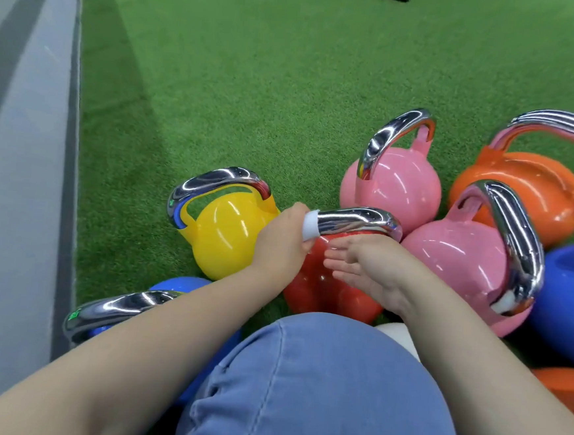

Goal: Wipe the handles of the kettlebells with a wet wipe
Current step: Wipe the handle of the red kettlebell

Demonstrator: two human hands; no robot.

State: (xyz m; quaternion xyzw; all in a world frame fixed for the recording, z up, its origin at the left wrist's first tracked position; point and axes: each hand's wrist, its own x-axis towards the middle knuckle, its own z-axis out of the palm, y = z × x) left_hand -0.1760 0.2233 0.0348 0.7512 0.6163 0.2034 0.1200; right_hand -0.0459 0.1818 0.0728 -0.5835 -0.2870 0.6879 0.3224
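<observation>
Now my left hand (282, 241) is wrapped around the wet wipe (310, 225) on the red kettlebell's handle (357, 219). My right hand (367, 268), fingers relaxed, steadies the red kettlebell (321, 288) beneath. I should slide the wipe rightward, away from my fist, squeezing firmly.

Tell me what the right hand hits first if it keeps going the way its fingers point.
Most likely the left hand, which holds the wipe on the red kettlebell. The right hand points left across that red body; depth is unclear.
</observation>
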